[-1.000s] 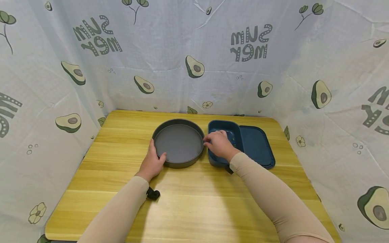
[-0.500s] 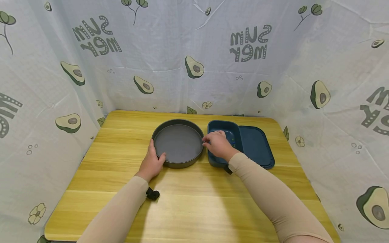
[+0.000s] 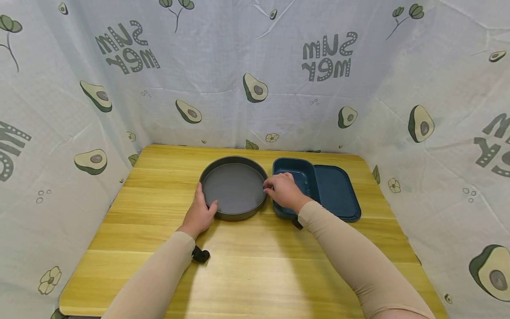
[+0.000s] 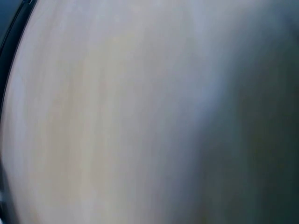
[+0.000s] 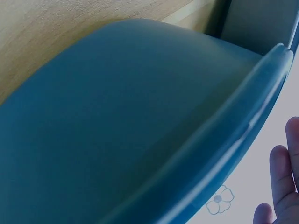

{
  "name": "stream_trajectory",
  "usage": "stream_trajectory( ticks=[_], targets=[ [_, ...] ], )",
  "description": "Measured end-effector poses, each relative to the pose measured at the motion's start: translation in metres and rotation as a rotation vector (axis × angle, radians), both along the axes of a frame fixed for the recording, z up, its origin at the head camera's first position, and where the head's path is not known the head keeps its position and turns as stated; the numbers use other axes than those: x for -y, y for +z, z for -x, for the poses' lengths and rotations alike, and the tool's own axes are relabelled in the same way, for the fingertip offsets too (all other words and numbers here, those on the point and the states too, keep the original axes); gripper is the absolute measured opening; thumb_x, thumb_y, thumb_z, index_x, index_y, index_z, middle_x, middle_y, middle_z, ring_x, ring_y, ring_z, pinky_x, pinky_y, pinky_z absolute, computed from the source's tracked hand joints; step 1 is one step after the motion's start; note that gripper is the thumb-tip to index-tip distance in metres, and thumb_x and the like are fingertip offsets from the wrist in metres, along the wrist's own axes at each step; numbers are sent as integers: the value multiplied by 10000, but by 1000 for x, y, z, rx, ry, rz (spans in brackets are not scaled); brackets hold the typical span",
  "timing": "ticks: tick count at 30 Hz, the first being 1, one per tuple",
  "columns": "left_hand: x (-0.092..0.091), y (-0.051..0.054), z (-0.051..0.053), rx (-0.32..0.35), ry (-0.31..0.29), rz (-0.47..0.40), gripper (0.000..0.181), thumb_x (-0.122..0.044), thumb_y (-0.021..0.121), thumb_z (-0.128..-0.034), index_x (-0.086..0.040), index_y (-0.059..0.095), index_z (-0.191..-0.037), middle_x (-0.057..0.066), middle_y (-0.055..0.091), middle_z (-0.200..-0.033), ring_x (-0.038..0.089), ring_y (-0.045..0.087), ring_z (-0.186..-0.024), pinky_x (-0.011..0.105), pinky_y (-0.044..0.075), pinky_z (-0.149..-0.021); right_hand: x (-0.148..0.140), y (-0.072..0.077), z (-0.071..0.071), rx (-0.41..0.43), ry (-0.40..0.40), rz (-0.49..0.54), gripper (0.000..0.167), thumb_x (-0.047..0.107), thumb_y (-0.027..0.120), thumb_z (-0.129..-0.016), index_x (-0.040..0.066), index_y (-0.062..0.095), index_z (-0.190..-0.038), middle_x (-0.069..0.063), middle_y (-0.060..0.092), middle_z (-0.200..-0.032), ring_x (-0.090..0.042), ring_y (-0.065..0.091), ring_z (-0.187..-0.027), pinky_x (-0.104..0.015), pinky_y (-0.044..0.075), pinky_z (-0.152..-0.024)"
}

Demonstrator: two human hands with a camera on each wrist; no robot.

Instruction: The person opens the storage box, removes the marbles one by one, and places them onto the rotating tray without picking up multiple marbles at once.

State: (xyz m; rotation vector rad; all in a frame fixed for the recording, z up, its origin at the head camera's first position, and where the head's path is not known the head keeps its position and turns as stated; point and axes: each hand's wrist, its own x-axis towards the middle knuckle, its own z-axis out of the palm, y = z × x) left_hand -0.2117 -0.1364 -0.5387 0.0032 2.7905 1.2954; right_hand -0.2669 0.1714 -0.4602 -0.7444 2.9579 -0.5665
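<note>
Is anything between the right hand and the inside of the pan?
Only the right rim of the pan: in the head view the right hand appears right at it, nothing else visible between.

The round pan point(image 3: 233, 188) is plain dark grey, its wall darker than its floor. The box point(image 3: 290, 166) is solid navy, turning teal in the right wrist view, with tiny green and blue specks point(image 3: 306, 186) inside; the flat panel point(image 3: 338, 190) matches its navy. Yellow wood grain streaks the desk point(image 3: 247, 274). Sleeves point(image 3: 155, 274) are plain beige. The whitish cloth point(image 3: 223, 53) carries green-rimmed avocados, outlined cream flowers, green leaves and mirrored grey "Summer" lettering.
</note>
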Motion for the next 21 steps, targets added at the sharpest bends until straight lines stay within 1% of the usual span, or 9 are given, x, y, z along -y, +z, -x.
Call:
stream_trajectory(
  ticks=[5, 10, 16, 21],
  targets=[
    [0, 0, 0, 17, 2, -2, 957, -431, 511, -1083, -91, -152, -1682, 141, -51, -1781, 349, 118, -1645, 520, 179, -1327, 2, 0, 0, 27, -9, 28, 209, 195, 714, -1018, 85, 788, -1179, -25, 771, -1057, -270, 666, -1114, -606, 334, -1197],
    [0, 1, -1, 19, 0, 6, 961, -436, 511, -1081, -83, -151, -1681, 142, -49, -1781, 347, 130, -1642, 517, 189, -1324, 4, -1, 0, 65, -31, 64, 209, 198, 714, -1017, 89, 786, -1180, -22, 774, -1062, -270, 667, -1121, -598, 322, -1217],
    [0, 2, -2, 9, 1, 4, 950, -417, 513, -1085, -68, -139, -1681, 153, -42, -1780, 353, 136, -1640, 521, 192, -1322, 7, 0, 0, 83, -24, 78, 219, 196, 712, -1018, 86, 780, -1195, -22, 777, -1059, -265, 670, -1104, -587, 326, -1211],
    [-1, 3, -2, 6, 1, -12, 947, -401, 524, -1088, -71, -135, -1683, 156, -33, -1781, 352, 131, -1642, 521, 190, -1323, 12, 1, 0, 81, -24, 70, 198, 198, 715, -1017, 104, 785, -1177, -17, 775, -1042, -253, 669, -1077, -567, 355, -1187]
  ],
)
